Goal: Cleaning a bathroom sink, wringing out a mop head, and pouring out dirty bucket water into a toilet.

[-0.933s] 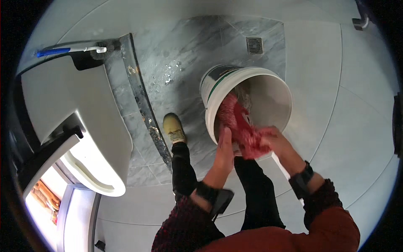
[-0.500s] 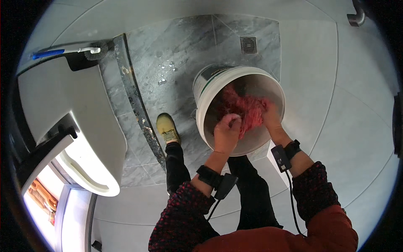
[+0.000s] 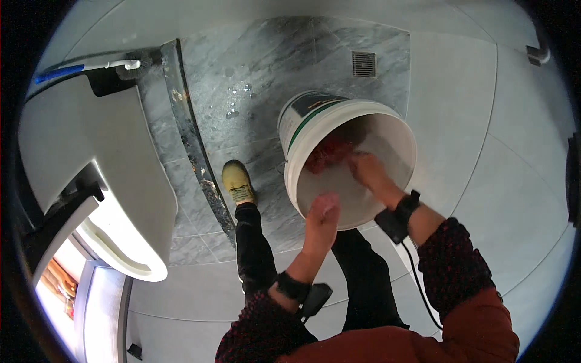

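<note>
A white bucket [image 3: 396, 124] with a green stripe and dark label leans away from me. Inside it, a wet-looking red cloth [image 3: 330, 154] lies deep on the left, partly in shadow. My right hand [image 3: 367, 170] reaches into the bucket with curled fingers at the cloth's right edge, apparently gripping it. My left hand [image 3: 324, 215] hovers at the near rim, clear of the cloth. Its pinkish fingers are smeared by motion, so whether they hold anything does not show. Both wrists carry black straps with small boxes.
A floor drain [image 3: 364, 64] lies beyond the bucket on wet grey marble tiles. A dark stone strip [image 3: 190, 130] crosses the floor at left, beside my yellow shoe [image 3: 237, 179]. Farther left are a white fixture [image 3: 78, 127] and a blue-handled brush [image 3: 66, 71]. Pale wall panels stand right.
The red cloth has gone down and left inside the bucket. My left hand has come off it, back toward me to the near rim. My right hand has shifted left and slightly toward me.
</note>
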Tool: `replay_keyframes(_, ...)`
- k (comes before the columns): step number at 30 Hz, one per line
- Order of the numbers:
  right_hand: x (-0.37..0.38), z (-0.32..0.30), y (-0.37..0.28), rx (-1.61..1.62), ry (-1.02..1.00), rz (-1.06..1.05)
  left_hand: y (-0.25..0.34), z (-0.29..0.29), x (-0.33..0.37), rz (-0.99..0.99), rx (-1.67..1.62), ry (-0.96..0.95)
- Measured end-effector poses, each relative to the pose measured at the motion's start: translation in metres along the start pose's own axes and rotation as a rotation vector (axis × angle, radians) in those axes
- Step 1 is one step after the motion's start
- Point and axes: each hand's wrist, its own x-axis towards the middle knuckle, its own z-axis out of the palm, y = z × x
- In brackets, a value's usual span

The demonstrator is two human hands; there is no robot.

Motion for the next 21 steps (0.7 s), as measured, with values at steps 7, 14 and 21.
replay_keyframes(7, 0.102, 0.017, 0.027, 0.037, 0.657, -0.411, 0.008, -0.042, -0.011, -0.17, -0.343, -0.436)
replay_keyframes(14, 0.088, 0.074, 0.023, 0.015, 0.105, -0.179, 0.011, -0.04, 0.0, -0.257, -0.6, -0.542)
replay_keyframes(21, 0.077, 0.018, 0.024, 0.078, -0.01, -0.105, 0.008, -0.034, 0.005, -0.258, -0.505, -0.526)
